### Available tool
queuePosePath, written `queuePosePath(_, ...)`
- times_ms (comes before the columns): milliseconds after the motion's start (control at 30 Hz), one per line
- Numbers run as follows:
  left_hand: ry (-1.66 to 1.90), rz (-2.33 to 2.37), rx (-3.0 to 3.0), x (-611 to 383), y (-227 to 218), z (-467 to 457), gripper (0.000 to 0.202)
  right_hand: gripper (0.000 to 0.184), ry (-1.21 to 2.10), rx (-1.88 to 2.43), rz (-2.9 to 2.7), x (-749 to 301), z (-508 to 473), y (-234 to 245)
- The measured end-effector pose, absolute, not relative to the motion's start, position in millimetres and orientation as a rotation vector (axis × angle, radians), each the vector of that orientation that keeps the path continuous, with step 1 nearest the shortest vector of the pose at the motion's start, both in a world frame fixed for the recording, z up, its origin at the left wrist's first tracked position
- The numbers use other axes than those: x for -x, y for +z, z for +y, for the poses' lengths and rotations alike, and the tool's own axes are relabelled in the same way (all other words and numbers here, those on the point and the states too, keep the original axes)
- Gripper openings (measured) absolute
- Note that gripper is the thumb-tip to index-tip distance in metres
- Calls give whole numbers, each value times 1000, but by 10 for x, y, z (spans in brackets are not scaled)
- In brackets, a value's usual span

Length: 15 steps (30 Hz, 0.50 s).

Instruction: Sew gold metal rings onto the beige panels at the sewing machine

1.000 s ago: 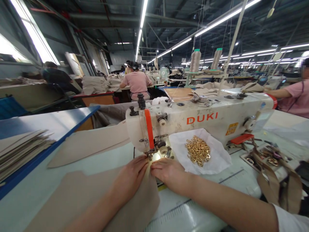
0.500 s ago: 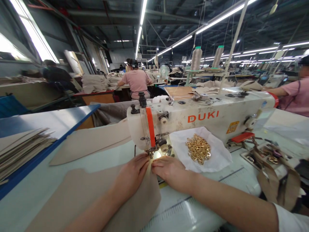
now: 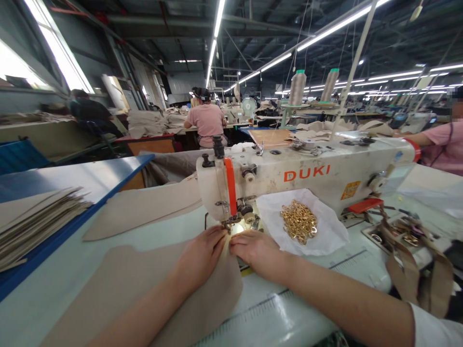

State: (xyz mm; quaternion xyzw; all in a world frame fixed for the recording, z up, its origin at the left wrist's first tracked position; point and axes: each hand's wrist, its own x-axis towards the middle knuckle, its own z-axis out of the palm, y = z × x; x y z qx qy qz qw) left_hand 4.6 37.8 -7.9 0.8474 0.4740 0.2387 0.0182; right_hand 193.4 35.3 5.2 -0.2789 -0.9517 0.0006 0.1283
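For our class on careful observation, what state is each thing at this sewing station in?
Beige fabric: spread out
Left hand: resting on beige fabric
Right hand: at the fabric's edge
Sewing-machine light: lit
Gold-coloured metal fittings: heaped on white sheet
Thread cones: upright
Ceiling lights: lit
Flat pieces at far left: stacked unevenly

Smooth, matt beige cloth [image 3: 133, 274] spreads over a glossy, pale-green counter [image 3: 36, 301] that, from my remote post, I see shining under the lights. Scuffs and smudges mark the smooth white casing of the sewing machine [image 3: 269, 179]. Beside it, I make out polished gold-toned metal fittings [image 3: 298, 221] on a creased, matt white sheet [image 3: 334, 236], paper or cloth I cannot tell, and dull brown fabric straps [image 3: 439, 279].
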Motion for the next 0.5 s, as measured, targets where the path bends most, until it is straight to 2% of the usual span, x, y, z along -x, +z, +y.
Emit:
queuePosePath(367, 618, 1603, -2516, 307, 11, -312, 36, 11, -34, 494, -2785, -1757, 42, 30)
queuePosePath(433, 623, 1637, -2526, 364, 7, -465, 46, 12, -17, 497, -2762, -1775, 54, 8)
queuePosePath(500, 623, 1585, -2605, 483, -48, -647, 70, 15, 6, 516, -2730, -1800, 72, -20)
